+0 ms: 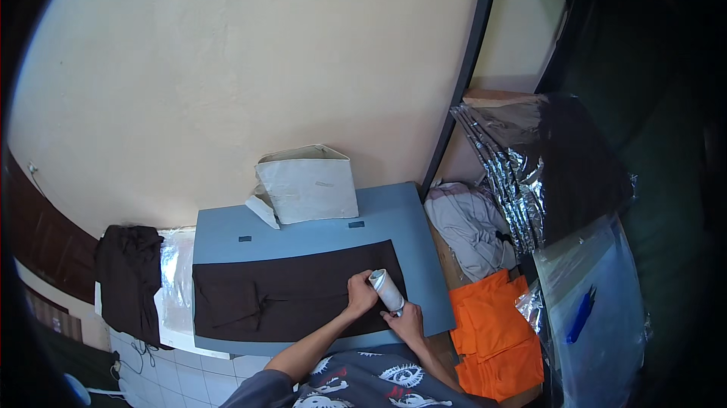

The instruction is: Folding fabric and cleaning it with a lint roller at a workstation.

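Note:
A pair of folded dark brown trousers [306, 277] lies flat across a blue-grey board [392, 209]. Above its right end I hold a white roll, seemingly a lint roller [388, 290], tilted with its upper end to the left. The fingers of my left hand [362, 292] are at the roll's upper left end. My right hand [405, 320] grips its lower right end, where the handle is mostly hidden by the fingers. A worn white cardboard holder [312, 189] stands at the back of the board.
More brown garments [130, 283] lie at the left beside clear plastic film [177, 277]. To the right are grey cloth [471, 226], folded orange garments [494, 334], stacked bagged dark garments [579, 175], and a blue cutter or snips [580, 317] on plastic bags [613, 271].

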`<state>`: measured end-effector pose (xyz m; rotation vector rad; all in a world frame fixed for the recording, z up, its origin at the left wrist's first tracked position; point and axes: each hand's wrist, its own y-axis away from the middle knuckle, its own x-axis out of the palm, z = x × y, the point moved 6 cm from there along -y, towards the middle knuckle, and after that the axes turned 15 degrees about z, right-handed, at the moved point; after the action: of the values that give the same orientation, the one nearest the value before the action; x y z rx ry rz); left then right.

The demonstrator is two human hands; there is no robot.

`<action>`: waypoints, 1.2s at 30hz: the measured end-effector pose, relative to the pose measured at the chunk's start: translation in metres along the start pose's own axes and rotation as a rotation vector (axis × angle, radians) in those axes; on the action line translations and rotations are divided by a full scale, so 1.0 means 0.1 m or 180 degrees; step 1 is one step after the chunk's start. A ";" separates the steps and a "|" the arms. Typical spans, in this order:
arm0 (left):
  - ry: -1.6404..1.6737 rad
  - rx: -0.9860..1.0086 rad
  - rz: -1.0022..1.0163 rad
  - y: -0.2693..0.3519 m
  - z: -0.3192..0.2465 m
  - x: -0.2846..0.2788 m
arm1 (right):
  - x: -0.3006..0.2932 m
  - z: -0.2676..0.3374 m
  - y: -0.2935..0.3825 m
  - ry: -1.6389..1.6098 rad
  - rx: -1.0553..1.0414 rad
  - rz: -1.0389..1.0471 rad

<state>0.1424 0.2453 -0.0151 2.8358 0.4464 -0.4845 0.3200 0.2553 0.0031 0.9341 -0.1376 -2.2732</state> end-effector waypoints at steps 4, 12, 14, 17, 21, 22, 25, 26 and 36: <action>-0.0373 0.0208 -0.0030 0.02 -0.07 -0.02 | -0.02 -0.04 0.01 0.0004 -0.0144 0.0032; -0.0284 -0.0034 0.0144 -0.12 0.03 -0.08 | -0.07 0.02 0.10 -0.0222 -0.0356 0.0527; -0.0277 -0.0012 0.0171 -0.14 0.04 -0.08 | -0.07 -0.01 0.09 -0.0186 -0.0302 0.0602; -0.0228 0.0065 0.0301 -0.16 0.08 -0.07 | -0.01 -0.12 0.04 -0.0191 -0.0423 0.0565; -0.0715 0.0315 0.0404 -0.12 -0.02 -0.07 | -0.05 -0.06 0.06 -0.0271 -0.0558 0.0488; -0.0736 0.0294 0.0487 -0.12 -0.03 -0.06 | -0.05 -0.05 0.07 -0.0273 -0.0562 0.0496; -0.0864 0.0308 0.0429 -0.10 -0.10 -0.08 | -0.08 -0.03 0.09 -0.0248 -0.0579 0.0310; -0.0860 0.0296 0.0421 -0.11 -0.08 -0.08 | -0.07 -0.06 0.08 -0.0306 -0.0538 0.0367; 0.0033 -0.0018 0.0341 -0.22 0.08 -0.10 | -0.04 -0.16 0.06 -0.0376 -0.0265 0.0712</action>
<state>0.1231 0.2612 -0.0228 2.8398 0.2954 -0.4472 0.3357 0.2557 -0.0049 0.7046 -0.1877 -2.1092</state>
